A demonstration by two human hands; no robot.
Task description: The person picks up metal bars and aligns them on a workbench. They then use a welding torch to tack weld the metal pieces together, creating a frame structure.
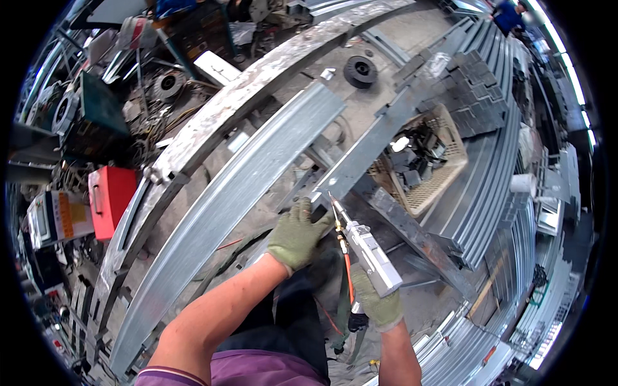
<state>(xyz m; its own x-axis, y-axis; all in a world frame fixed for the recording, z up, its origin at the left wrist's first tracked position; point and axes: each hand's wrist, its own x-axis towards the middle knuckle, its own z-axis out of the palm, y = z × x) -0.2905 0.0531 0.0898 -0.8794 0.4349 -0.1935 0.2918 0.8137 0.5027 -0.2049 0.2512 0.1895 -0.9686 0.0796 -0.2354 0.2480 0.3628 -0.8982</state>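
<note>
My right hand (pixel 378 297), in a green glove, grips a silver, box-shaped welding gun (pixel 372 257). Its thin nozzle points up and left at the near end of a flat grey steel bar (pixel 367 154). An orange hose (pixel 350 278) with a brass fitting runs alongside the gun. My left hand (pixel 297 237), gloved the same way, lies at that bar end with its thumb apart from the fingers. Its fingertips are on a small bright metal piece (pixel 315 198) beside the nozzle tip; the grip is partly hidden.
Left of my hands runs a long galvanized channel (pixel 257 161), with a pale, worn beam (pixel 212 116) beyond. A cream plastic crate (pixel 444 186) of metal pieces stands right. Stacked steel profiles (pixel 483 199) line the right side. A red box (pixel 112 201) sits left. Another person (pixel 508 16) appears far right.
</note>
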